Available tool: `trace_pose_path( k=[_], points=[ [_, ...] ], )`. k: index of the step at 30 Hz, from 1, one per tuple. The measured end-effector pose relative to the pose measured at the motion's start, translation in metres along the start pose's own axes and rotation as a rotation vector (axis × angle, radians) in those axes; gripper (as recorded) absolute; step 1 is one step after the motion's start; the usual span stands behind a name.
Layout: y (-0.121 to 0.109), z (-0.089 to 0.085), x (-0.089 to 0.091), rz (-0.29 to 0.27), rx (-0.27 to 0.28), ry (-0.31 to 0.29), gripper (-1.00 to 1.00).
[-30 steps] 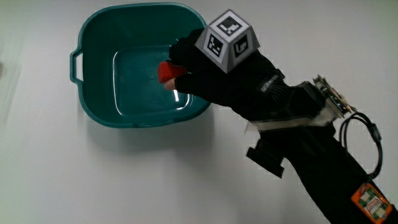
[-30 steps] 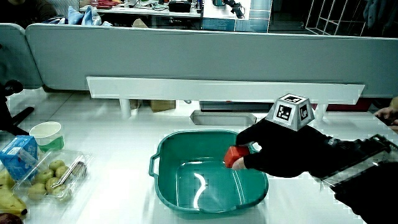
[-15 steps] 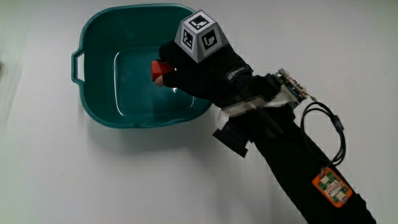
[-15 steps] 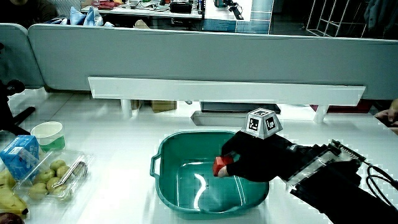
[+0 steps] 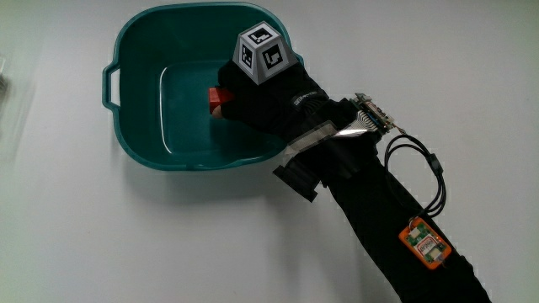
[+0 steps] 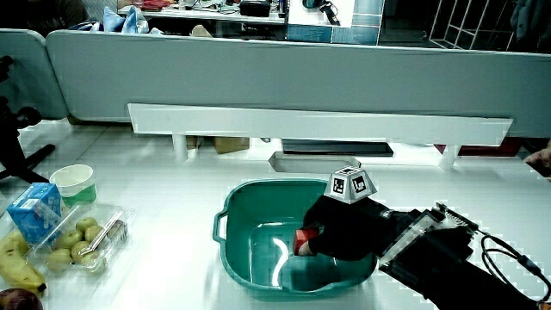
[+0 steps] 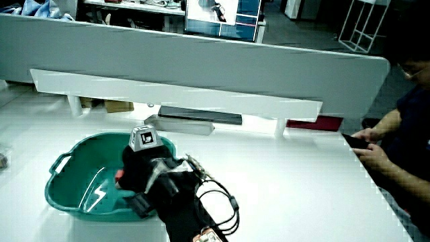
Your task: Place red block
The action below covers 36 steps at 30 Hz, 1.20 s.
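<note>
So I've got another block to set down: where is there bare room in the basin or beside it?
The teal basin floor is bare between the red block and the handle. The table nearer the person is bare too. The hand grips the block, and its forearm crosses the rim there.

Bright, even light falls from overhead on my white table (image 5: 101, 236), and shadows stay faint. A thin streak of glare curves across the glossy floor of the teal basin (image 6: 277, 263) in both side views. My black glove (image 5: 269, 101) swallows nearly all detail. The room past the low partition (image 7: 201, 57) looks dimmer and softer.
</note>
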Motion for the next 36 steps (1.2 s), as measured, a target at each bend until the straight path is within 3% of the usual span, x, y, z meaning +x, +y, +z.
trace_pose_path(
  k=[14,16,17,23,25,26,28,29,32,36],
  points=[
    [0.016,-0.018,-0.008,-0.007,-0.060,-0.024,0.00],
    [0.018,-0.021,-0.006,0.003,-0.097,0.011,0.00],
    [0.018,-0.021,-0.005,-0.014,-0.080,0.001,0.00],
    [0.019,-0.025,-0.007,-0.020,-0.094,-0.004,0.00],
    [0.020,-0.026,-0.006,-0.030,-0.109,-0.005,-0.22],
    [0.019,-0.025,-0.005,-0.013,-0.119,0.025,-0.33],
    [0.019,-0.026,-0.004,-0.032,-0.148,0.010,-0.56],
    [0.020,-0.029,-0.002,-0.025,-0.169,0.041,-0.67],
    [0.008,-0.020,-0.002,-0.028,-0.114,0.066,-1.00],
    [-0.014,-0.001,-0.020,0.045,-0.012,0.101,-1.00]
  ],
)
